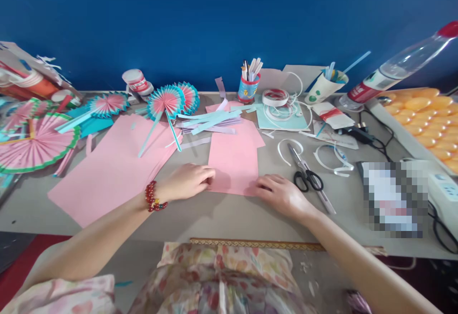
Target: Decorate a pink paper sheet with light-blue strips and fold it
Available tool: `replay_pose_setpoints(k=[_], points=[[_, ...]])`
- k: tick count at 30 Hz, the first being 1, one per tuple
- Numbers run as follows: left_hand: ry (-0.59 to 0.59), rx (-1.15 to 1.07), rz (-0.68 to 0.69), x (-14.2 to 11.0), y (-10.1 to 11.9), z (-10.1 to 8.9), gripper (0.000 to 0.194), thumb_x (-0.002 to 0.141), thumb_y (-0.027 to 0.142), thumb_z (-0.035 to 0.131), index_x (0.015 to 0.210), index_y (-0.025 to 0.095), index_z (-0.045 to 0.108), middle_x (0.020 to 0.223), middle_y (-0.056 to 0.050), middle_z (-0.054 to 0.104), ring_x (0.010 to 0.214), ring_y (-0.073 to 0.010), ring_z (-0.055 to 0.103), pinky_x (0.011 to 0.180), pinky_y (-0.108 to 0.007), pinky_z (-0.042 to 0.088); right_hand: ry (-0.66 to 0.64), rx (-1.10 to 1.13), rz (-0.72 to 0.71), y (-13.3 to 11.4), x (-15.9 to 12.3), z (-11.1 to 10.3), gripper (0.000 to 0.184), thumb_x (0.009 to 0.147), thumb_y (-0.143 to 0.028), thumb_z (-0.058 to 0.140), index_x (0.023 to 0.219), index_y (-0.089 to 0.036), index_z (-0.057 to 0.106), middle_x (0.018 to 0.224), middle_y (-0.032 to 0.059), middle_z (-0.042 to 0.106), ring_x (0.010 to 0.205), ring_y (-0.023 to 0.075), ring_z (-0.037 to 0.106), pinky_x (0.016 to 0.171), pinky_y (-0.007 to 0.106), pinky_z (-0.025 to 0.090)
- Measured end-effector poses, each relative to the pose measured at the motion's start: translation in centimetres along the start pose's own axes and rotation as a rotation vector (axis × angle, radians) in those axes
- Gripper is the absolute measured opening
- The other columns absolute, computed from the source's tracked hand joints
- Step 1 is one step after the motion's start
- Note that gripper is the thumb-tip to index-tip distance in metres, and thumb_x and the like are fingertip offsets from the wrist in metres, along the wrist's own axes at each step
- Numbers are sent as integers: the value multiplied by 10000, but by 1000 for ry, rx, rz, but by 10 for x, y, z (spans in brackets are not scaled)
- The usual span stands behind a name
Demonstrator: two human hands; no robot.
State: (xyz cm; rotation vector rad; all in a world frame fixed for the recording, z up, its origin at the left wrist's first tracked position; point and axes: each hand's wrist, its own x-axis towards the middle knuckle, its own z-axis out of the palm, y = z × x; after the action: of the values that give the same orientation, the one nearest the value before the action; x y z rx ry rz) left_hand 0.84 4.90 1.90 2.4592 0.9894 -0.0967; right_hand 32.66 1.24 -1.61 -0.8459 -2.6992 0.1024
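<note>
A pink sheet of paper (233,161) lies in front of me on the grey table. My left hand (191,180), with a red bead bracelet (151,197) at the wrist, has its fingers closed on the near left corner. At the near right corner, the fingers of my right hand (281,193) are bent and pinch the paper's edge; the thumb is partly hidden. Black-handled scissors (308,179) lie just beyond my right hand, partly over a metallic strip (326,203). Blue and lilac paper strips (214,121) cover the sheet's far end.
Larger pink sheets (107,171) lie at left, near pleated paper fans (165,101). A pen cup (249,87), a roll of white tape (275,97) and a paper cup (325,87) stand behind. On the right are a plastic bottle (374,82), a blurred-out phone-like object (393,199) and cables.
</note>
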Motion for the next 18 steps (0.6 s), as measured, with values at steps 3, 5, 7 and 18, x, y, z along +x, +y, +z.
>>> replay_pose_setpoints(k=[3, 5, 7, 18], points=[[45, 5, 2, -4, -1, 6, 92, 937, 152, 517, 948, 211, 587, 981, 5, 693, 851, -175, 650, 760, -284, 404, -18, -83, -47, -2, 0, -2, 422, 1017, -128, 380, 1294, -342, 615, 935, 14, 665, 832, 151, 583, 762, 277, 429], [71, 9, 16, -7, -3, 10, 119, 951, 154, 514, 1016, 216, 593, 1030, -4, 691, 889, -179, 652, 800, -292, 413, -48, -112, -78, -3, 1, -3, 429, 1007, -138, 415, 1335, -354, 588, 956, 17, 667, 833, 148, 577, 748, 273, 420], [100, 33, 35, -11, -4, 14, 210, 963, 150, 505, 1137, 232, 588, 1139, -19, 670, 954, -186, 645, 843, -303, 421, -84, -125, -104, -3, 2, -3, 421, 986, -147, 457, 1336, -339, 591, 978, 30, 667, 832, 152, 571, 737, 276, 414], [192, 177, 239, -13, 32, 17, 538, 958, 418, 531, 1436, 176, 479, 1447, -131, 488, 1327, -298, 430, 1155, -463, 296, -158, -136, -117, -4, 6, -7, 416, 947, -145, 528, 1312, -332, 599, 982, 31, 677, 828, 157, 572, 715, 282, 393]])
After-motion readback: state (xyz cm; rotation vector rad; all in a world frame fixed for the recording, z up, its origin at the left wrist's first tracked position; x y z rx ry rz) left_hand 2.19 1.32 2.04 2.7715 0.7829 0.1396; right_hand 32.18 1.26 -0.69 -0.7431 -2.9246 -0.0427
